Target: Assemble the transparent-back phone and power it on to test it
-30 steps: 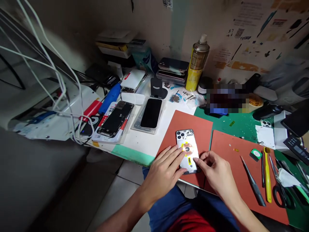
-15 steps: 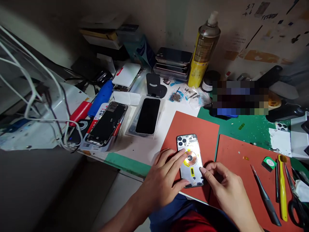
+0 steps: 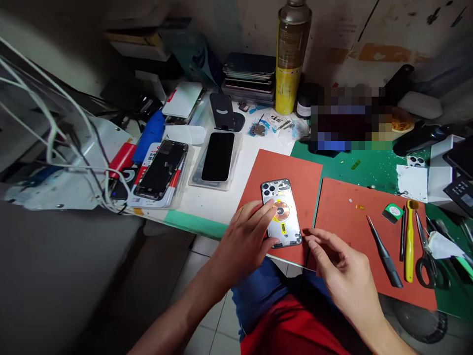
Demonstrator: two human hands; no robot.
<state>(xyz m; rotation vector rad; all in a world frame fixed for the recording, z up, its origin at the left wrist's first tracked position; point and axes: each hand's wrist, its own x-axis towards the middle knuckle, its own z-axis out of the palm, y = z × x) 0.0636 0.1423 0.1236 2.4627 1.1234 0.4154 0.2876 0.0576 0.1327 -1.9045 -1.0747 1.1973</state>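
Note:
A smartphone without its back cover (image 3: pixel 292 224) lies on the left red-brown mat. Its silver plate, camera lenses and copper charging coil face up. My left hand (image 3: pixel 246 231) lies over the phone's left side, fingers on the plate beside the coil and thumb at the bottom left corner, so it grips the phone. My right hand (image 3: pixel 343 264) hovers just right of the phone's lower right edge, apart from it. Its thumb and index finger are bent near each other with a small gap, and I see nothing between them.
On the right mat (image 3: pixel 343 197) lie tweezers (image 3: pixel 384 251), a yellow brush (image 3: pixel 410 246), black-handled scissors (image 3: pixel 424 264) and a green tape measure-like piece (image 3: pixel 393 213). Left stand a black-screened phone (image 3: pixel 218 157) and an opened screen (image 3: pixel 162 170). A yellow spray can (image 3: pixel 290 64) stands behind.
My right thumb has come off the phone's right edge, and that hand now sits slightly apart from it. My left hand stays on the phone. The camera view has shifted.

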